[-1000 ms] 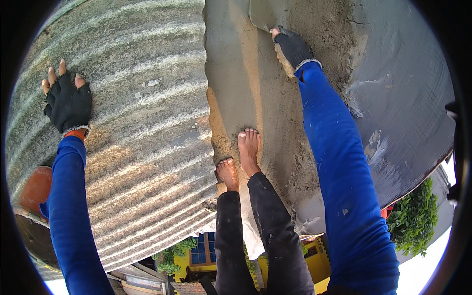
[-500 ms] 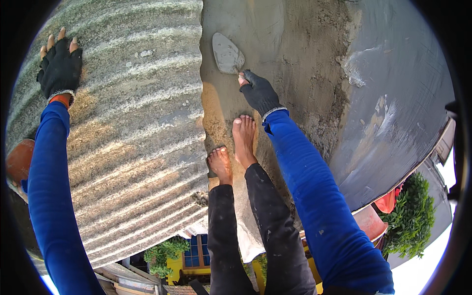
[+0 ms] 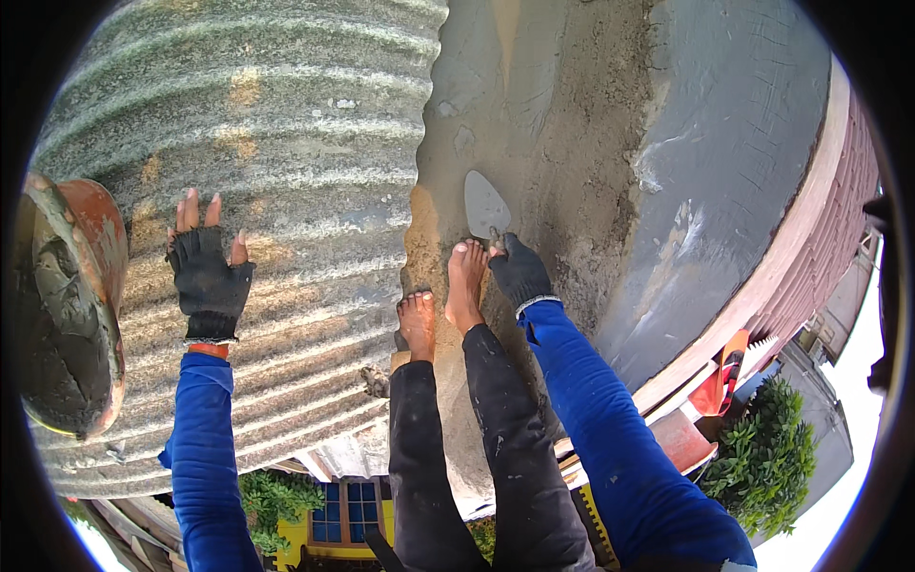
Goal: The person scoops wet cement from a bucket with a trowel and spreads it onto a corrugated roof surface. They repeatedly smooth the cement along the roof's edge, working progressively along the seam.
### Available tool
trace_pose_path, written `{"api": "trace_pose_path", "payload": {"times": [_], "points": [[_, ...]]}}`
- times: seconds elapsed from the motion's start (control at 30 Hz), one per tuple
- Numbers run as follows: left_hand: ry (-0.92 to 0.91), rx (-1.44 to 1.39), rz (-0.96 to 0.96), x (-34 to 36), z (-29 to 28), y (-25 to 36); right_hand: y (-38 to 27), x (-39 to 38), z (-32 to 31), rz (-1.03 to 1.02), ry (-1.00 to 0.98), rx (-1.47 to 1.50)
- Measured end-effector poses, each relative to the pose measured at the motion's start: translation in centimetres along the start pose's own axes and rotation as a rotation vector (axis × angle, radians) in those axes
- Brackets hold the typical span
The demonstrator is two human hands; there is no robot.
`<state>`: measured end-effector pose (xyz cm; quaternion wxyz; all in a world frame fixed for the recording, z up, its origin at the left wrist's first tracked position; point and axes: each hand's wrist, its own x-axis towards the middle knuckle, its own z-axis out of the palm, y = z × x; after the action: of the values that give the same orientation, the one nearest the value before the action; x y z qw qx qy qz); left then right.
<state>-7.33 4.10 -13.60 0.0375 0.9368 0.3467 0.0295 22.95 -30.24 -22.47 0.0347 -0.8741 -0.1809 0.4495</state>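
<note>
1. Fingers [image 3: 192, 206] of the left hand [image 3: 212, 286] were spread, their bare tips showing beyond a cut-off black glove, the palm facing down over the corrugated sheet [image 3: 329, 205]; how firmly it pressed could not be told.
2. On the right hand [image 3: 521, 270], gloved alike, the fingers were closed around the handle end of a trowel [image 3: 487, 205], though the glove hid most of the grip.
3. That trowel was just ahead of the right foot [image 3: 465, 291], its grey blade pointing away over the strip of mortar [image 3: 534, 162]; whether the blade touched could not be told.
4. Underfoot, the strip looked smooth and damp near the sheet's wavy edge, rough and crumbly farther right, then met a smooth grey slope [image 3: 734, 143] marked with pale scuffs.
5. Both bare feet stood close together beside that wavy edge.
6. At far left, an orange bucket [image 3: 112, 234] with a caked rim held wet grey mix.
7. Outdoors all around, a yellow wall [image 3: 294, 534] with a blue-paned window [image 3: 345, 515] showed below, a leafy bush [image 3: 767, 458] at lower right, and reddish tiles [image 3: 829, 229] beyond the slope.
</note>
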Motion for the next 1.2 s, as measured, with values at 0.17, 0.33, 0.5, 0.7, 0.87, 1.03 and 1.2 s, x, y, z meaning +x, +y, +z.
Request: {"api": "trace_pose_path", "payload": {"times": [0.17, 0.33, 0.5, 0.7, 0.87, 1.03, 1.2], "points": [[-0.015, 0.118, 0.021, -4.6, -2.6, -5.2, -4.0, -7.0, -3.9, -0.163, 0.252, 0.121], [-0.062, 0.014, -0.020, -6.7, -0.8, -9.3, -10.1, -10.1, -8.6, -0.048, -0.015, 0.095], [-0.148, -0.418, -0.249, -8.5, 2.3, -9.2, -19.0, -13.5, -15.5, -0.301, -0.062, 0.293], [-0.107, -0.641, -0.375, -9.1, 2.6, -8.3, -35.8, -18.0, -21.4, -0.792, 0.017, -0.138], [-0.090, -0.730, -0.454, -9.2, 2.5, -8.3, -48.2, -18.9, -21.2, -1.327, 0.202, -0.653], [-0.071, -0.790, -0.502, -9.4, 2.5, -8.5, -57.1, -20.2, -17.6, -1.773, 0.581, -1.086], [-0.059, -0.841, -0.527, -9.4, 2.5, -8.5, -59.4, -21.7, -12.7, -1.755, 0.661, -1.071]]}}
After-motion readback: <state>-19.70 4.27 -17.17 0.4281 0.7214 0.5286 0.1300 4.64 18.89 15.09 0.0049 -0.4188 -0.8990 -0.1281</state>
